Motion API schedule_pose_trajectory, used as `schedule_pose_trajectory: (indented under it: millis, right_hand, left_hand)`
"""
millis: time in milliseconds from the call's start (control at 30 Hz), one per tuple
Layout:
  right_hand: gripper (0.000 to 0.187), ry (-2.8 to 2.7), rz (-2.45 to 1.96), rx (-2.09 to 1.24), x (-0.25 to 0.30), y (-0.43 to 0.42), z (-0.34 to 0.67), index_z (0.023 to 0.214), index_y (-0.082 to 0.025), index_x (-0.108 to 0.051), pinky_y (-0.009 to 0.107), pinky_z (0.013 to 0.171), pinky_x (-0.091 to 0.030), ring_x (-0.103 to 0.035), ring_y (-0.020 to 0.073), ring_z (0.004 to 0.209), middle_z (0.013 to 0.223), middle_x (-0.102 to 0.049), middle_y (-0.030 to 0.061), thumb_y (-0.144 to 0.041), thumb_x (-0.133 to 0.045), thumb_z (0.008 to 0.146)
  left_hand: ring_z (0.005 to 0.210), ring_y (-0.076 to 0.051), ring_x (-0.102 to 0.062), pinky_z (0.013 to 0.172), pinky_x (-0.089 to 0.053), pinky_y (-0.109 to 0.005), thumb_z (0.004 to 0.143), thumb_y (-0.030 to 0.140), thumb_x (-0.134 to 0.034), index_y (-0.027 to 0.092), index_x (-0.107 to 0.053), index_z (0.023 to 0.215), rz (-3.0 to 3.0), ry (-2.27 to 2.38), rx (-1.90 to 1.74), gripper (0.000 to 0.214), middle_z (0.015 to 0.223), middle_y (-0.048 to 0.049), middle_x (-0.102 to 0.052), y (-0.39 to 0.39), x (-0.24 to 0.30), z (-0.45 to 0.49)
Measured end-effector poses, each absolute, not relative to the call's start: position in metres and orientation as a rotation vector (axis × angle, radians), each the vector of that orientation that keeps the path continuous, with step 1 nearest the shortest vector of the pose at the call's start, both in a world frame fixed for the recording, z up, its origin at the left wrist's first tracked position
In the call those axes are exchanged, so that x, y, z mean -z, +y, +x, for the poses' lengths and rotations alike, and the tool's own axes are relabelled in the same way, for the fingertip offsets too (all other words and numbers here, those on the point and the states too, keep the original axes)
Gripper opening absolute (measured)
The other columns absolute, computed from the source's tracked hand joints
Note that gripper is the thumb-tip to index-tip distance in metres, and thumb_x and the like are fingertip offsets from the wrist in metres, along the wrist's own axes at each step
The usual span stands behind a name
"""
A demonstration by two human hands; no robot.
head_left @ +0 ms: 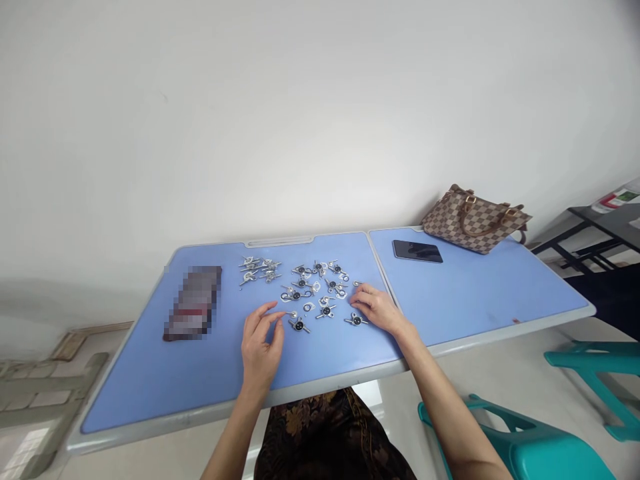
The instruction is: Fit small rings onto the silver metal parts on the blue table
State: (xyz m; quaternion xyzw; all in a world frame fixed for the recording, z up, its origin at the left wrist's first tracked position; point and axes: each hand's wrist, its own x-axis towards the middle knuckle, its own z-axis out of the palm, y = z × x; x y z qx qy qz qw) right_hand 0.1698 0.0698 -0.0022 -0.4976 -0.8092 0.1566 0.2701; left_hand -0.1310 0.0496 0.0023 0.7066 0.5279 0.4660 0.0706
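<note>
Several small metal fittings with black centres and thin side arms (320, 293) lie scattered on the blue tabletop (140, 380), mixed with loose small rings. A tighter heap of similar silver parts (259, 271) sits to the left of them. My left hand (261, 345) is at the front of the scatter, its thumb and forefinger pinched close together beside a fitting (299, 325). Whether those fingertips grip anything is too small to tell. My right hand (377, 309) rests with fingers apart on the table, next to a fitting (355, 320).
A pixelated flat packet (193, 303) lies at the table's left. A black phone (417, 251) and a brown checkered handbag (474, 220) are on the right panel. Teal plastic chairs (530, 447) stand at lower right, beyond the table's front edge.
</note>
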Motion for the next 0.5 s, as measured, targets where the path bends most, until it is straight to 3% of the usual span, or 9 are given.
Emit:
schedule_pose_trajectory:
  millis: [267, 500]
  right_hand:
    - [0.015, -2.133, -1.328, -0.469, 0.0003, 0.0708, 0.1692, 0.094, -0.022, -0.063, 0.027, 0.077, -0.048, -0.061, 0.0155, 0.083, 0.100, -0.062, 0.0050, -0.017, -0.049, 0.095]
    - [0.018, -1.711, -1.380, -0.431, -0.0049, 0.0677, 0.1699, 0.090, -0.021, -0.063, 0.027, 0.067, -0.047, -0.059, 0.0155, 0.072, 0.085, -0.065, 0.0038, -0.029, -0.048, 0.094]
  left_hand:
    - [0.107, -0.022, -0.057, 0.092, -0.047, -0.039, 0.090, 0.019, -0.051, 0.021, -0.066, 0.095, 2.123, 1.581, -1.398, 0.016, 0.113, -0.0075, -0.063, 0.0497, -0.0037, -0.1303]
    - [0.107, -0.022, -0.058, 0.094, -0.047, -0.041, 0.090, 0.020, -0.051, 0.020, -0.066, 0.094, 2.114, 1.565, -1.439, 0.016, 0.112, -0.0084, -0.063, 0.0497, -0.0039, -0.1304]
